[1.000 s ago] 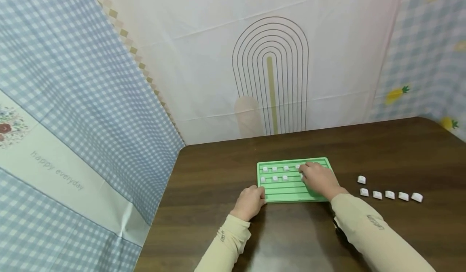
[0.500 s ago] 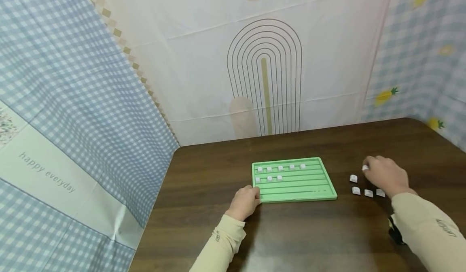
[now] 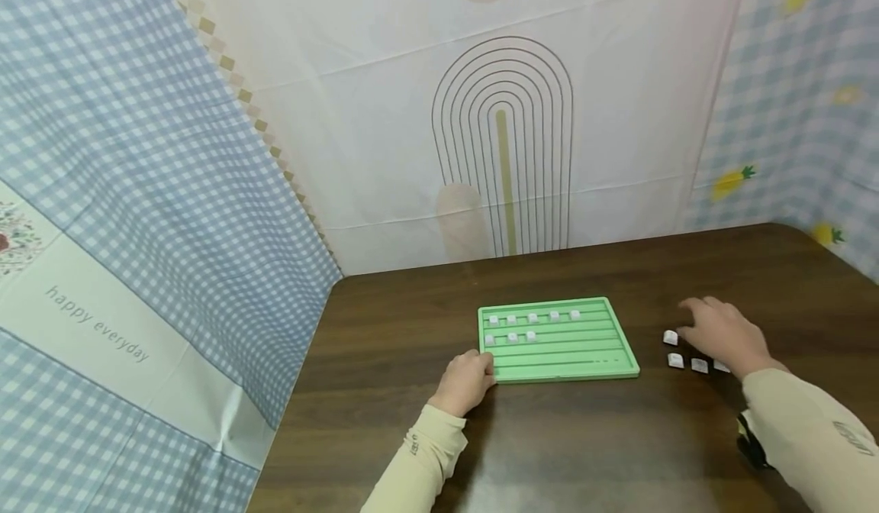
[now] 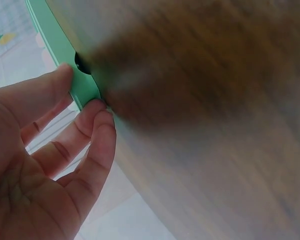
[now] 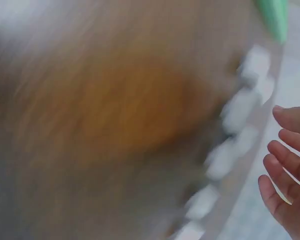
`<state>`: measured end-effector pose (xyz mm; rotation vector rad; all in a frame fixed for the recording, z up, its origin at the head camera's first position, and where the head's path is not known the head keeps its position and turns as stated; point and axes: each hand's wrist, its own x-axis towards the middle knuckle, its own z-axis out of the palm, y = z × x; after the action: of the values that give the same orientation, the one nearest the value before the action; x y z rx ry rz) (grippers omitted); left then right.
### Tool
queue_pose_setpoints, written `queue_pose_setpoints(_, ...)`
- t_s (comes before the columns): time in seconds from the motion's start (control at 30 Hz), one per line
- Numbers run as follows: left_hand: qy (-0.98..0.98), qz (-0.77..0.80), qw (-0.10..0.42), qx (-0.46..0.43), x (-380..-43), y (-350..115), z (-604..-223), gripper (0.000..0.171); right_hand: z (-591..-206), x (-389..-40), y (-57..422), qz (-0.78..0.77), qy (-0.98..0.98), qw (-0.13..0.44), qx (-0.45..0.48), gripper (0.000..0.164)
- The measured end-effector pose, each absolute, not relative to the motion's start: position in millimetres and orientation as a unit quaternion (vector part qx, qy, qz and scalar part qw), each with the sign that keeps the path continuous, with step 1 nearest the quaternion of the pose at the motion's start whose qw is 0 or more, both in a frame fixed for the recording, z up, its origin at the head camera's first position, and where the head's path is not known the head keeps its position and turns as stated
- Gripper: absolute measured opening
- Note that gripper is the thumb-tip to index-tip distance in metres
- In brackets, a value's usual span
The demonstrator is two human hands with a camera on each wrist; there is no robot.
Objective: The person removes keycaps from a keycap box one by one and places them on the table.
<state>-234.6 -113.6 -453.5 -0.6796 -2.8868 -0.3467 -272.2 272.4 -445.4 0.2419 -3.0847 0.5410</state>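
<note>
A green tray with ridged rows lies on the table. White keycaps sit in its two back rows, several in the rearmost and three in the one before it. My left hand pinches the tray's near left corner between thumb and fingers. To the right of the tray, my right hand hovers over a group of loose keycaps, fingers apart with nothing between them. In the right wrist view these keycaps are blurred and stand in two rows; the head view hides some behind the hand.
The dark wooden table reaches back to a white cloth hung behind it. Blue checked cloth hangs on the left, another checked cloth on the right.
My right hand has moved right from the tray, carrying a keycap from its second row. It has let go of that keycap beside the loose ones. The left hand keeps its hold.
</note>
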Motion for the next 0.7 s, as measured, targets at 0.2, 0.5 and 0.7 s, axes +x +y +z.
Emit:
queue_pose_setpoints(0.2, -0.965, -0.122, 0.064, -0.223, -233.7, -112.3, -455.4, 0.013, -438.7, -282.5, 202.1, 0.184, -0.970, 0.058, 0.145, 0.033)
queue_pose_setpoints(0.5, -0.960, -0.107, 0.049, -0.254, -230.4, -102.5, -460.9, 0.014, -465.5, -280.7, 112.0, 0.190, -0.958, 0.049, 0.208, 0.024)
queue_pose_setpoints(0.7, -0.958, -0.090, 0.068, -0.263, -232.8, -98.1, -463.8, 0.015, -473.4, -283.4, 97.9, 0.157, -0.965, 0.064, 0.201, 0.014)
